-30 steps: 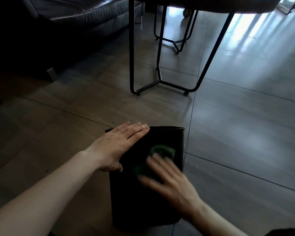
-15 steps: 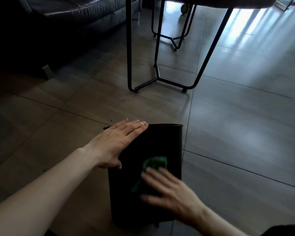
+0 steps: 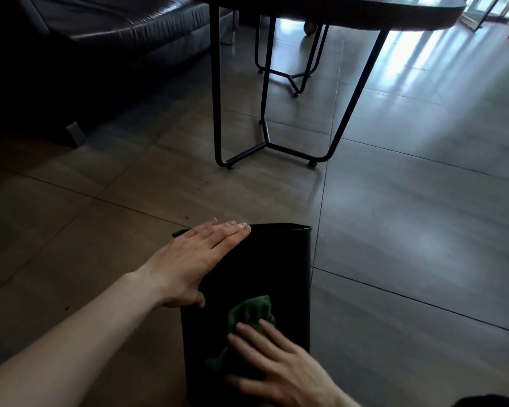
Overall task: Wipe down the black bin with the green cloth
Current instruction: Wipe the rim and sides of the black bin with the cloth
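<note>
One dark leather sofa at far left, stretching along the upper edge in deep shadow, with one pale square foot showing beneath its front edge on the floor. One left hand next, reaching in from the lower left on a bare forearm, fingers straight and close together, palm laid flat on the upper left part of the bin, gripping nothing, only pressing down. One black bin under it, lying on its side on the floor at lower centre, far end pointing away toward the table, its broad dark flank facing up. One green cloth bunched on that flank, toward the near end and just right of the left thumb. One right hand atop the cloth's near part, entering from the lower right, fingers spread wide and flat, pinning the cloth against the bin rather than closing round it. One dark table above and beyond the bin, rounded top cut by the upper edge, carried on thin black bent-rod legs meeting at a floor-level junction. One second black rod frame farther back beneath the tabletop, whether of a stool or a chair, cannot tell. Underfoot, large grey-brown floor tiles with thin dark joints, a few dark specks near the bin. Bright streaks of daylight reflected off the tiles at upper right; dim elsewhere.
</note>
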`<state>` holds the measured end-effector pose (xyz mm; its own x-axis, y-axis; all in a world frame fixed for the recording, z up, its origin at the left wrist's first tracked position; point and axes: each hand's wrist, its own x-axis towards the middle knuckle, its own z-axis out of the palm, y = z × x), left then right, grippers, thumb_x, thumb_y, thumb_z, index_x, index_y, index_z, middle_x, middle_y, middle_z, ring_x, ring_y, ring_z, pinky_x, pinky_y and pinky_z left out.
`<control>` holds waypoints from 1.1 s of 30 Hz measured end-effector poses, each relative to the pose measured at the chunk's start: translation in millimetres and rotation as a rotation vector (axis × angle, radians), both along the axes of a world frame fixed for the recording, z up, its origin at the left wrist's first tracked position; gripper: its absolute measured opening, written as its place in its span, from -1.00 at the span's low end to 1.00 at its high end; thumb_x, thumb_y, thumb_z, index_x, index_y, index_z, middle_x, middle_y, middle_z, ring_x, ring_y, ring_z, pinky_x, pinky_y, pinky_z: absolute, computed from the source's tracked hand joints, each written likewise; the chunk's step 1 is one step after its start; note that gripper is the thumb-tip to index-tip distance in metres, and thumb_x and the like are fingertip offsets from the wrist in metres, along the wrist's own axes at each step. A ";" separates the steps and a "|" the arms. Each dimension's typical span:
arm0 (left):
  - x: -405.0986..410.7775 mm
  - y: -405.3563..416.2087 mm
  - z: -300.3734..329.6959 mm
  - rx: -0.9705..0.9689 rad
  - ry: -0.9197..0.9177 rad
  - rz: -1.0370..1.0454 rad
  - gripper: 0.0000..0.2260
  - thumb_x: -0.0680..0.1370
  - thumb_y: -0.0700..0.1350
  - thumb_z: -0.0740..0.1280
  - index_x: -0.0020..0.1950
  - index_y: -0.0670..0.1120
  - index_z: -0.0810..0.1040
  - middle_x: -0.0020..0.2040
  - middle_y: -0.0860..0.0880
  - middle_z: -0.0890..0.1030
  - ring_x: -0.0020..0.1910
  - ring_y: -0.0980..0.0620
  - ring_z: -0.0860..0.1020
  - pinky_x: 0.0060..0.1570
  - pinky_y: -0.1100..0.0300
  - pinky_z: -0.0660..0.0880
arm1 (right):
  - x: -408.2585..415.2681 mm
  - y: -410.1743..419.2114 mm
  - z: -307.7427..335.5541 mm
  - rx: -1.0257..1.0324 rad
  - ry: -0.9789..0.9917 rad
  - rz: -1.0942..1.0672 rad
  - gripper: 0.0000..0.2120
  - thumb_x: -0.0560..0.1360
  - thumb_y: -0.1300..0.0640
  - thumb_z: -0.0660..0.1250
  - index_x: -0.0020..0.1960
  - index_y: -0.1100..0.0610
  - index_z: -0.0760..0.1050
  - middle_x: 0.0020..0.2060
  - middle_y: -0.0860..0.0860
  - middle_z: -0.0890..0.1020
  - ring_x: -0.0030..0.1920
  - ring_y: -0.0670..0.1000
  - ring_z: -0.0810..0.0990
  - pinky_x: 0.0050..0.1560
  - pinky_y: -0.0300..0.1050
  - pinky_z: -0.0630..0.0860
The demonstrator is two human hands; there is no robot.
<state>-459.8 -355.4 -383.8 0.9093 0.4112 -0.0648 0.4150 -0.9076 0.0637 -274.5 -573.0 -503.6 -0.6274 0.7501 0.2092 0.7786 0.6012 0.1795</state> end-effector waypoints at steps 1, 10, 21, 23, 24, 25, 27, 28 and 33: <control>-0.3 0.1 -0.2 0.003 -0.001 0.003 0.41 0.08 0.18 0.66 0.62 0.10 -0.28 0.65 0.13 -0.07 0.61 0.17 -0.09 0.57 0.16 -0.14 | 11.0 2.1 5.6 0.007 0.038 -0.033 -0.62 0.72 0.06 0.12 0.51 -0.18 0.34 0.57 0.16 0.32 0.60 0.23 0.19 0.43 0.19 0.41; -0.3 0.6 -0.4 0.002 0.002 0.010 0.39 0.14 0.19 0.65 0.61 0.11 -0.34 0.65 0.13 -0.13 0.60 0.19 -0.15 0.52 0.23 -0.28 | 16.1 62.4 59.5 0.032 0.779 -0.717 -0.26 0.40 0.34 0.50 0.49 -0.10 0.43 0.58 0.17 0.24 0.60 0.27 0.16 0.40 0.36 0.41; 2.8 -4.3 2.5 0.016 -0.048 -0.033 0.17 0.32 0.03 0.55 0.63 0.07 -0.26 0.65 0.09 -0.06 0.61 0.13 -0.07 0.56 0.22 -0.18 | -5.5 48.7 52.6 0.025 0.418 -0.432 -0.45 0.53 -0.07 0.47 0.49 -0.12 0.45 0.53 0.19 0.37 0.56 0.24 0.28 0.39 0.28 0.44; 5.3 -6.7 3.6 0.011 -0.053 -0.045 0.11 0.36 -0.07 0.51 0.63 0.06 -0.24 0.66 0.08 -0.04 0.62 0.11 -0.04 0.58 0.16 -0.08 | -19.4 60.7 54.9 0.048 0.427 -0.437 -0.45 0.53 -0.02 0.48 0.49 -0.08 0.44 0.52 0.23 0.38 0.56 0.26 0.26 0.43 0.30 0.39; 6.4 -7.5 3.2 0.010 -0.058 -0.056 0.09 0.37 -0.09 0.49 0.64 0.05 -0.23 0.66 0.07 -0.03 0.62 0.10 -0.03 0.58 0.13 -0.03 | -26.9 60.7 50.1 0.057 0.406 -0.401 -0.46 0.55 0.00 0.47 0.50 -0.08 0.43 0.51 0.24 0.39 0.56 0.27 0.27 0.44 0.30 0.38; 7.3 -7.9 2.2 0.014 -0.064 -0.065 0.07 0.38 -0.09 0.48 0.64 0.05 -0.23 0.66 0.07 -0.02 0.62 0.10 -0.03 0.58 0.11 -0.01 | -32.7 57.1 42.6 0.062 0.375 -0.359 -0.47 0.56 0.00 0.45 0.50 -0.09 0.43 0.50 0.24 0.40 0.56 0.26 0.28 0.43 0.30 0.39; 7.4 -7.9 0.2 0.029 -0.070 -0.075 0.07 0.40 -0.05 0.49 0.64 0.05 -0.23 0.65 0.07 -0.02 0.62 0.10 -0.03 0.57 0.10 0.02 | -34.1 43.9 27.9 0.068 0.308 -0.286 -0.56 0.62 0.01 0.38 0.48 -0.11 0.45 0.48 0.21 0.43 0.54 0.23 0.32 0.38 0.27 0.46; 7.2 -7.2 -0.5 0.030 -0.067 -0.081 0.09 0.38 -0.02 0.51 0.64 0.04 -0.23 0.65 0.07 -0.02 0.62 0.10 -0.03 0.58 0.11 0.01 | -28.9 37.1 22.7 0.078 0.269 -0.248 -0.61 0.65 0.02 0.33 0.47 -0.12 0.46 0.48 0.19 0.45 0.54 0.22 0.34 0.36 0.24 0.48; 7.8 -4.2 1.0 0.003 -0.072 -0.091 0.14 0.28 0.09 0.51 0.64 0.04 -0.19 0.65 0.06 0.01 0.61 0.10 0.00 0.56 0.21 -0.16 | 15.0 34.6 40.3 0.062 0.271 -0.263 -0.53 0.60 -0.08 0.37 0.50 -0.14 0.41 0.53 0.16 0.37 0.58 0.19 0.26 0.42 0.24 0.43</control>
